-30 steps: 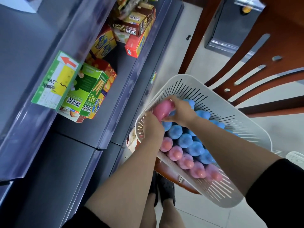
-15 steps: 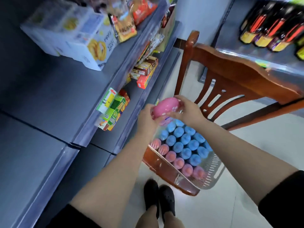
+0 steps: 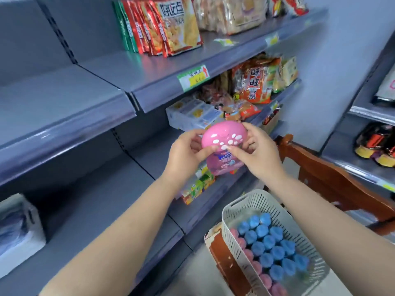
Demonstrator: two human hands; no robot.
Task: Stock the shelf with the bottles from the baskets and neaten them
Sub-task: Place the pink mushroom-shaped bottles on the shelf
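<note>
Bottle (image 3: 224,146) lifted from basket (image 3: 239,208); both hands gripping.

1. I now hold the pink bottle (image 3: 224,146) up at chest height in front of the shelves, well above the white basket (image 3: 241,207); a second ago it is just coming out of the basket.
2. My left hand (image 3: 188,151) moves from the basket's edge up to the bottle's left side, fingers curled round the spotted pink cap.
3. My right hand (image 3: 259,149) comes up with the bottle and pinches the cap from the right.
4. My head lifts: the upper shelf (image 3: 162,82) with its snack bags (image 3: 171,26) comes into sight, and the basket drops to the lower right of my view.
</note>
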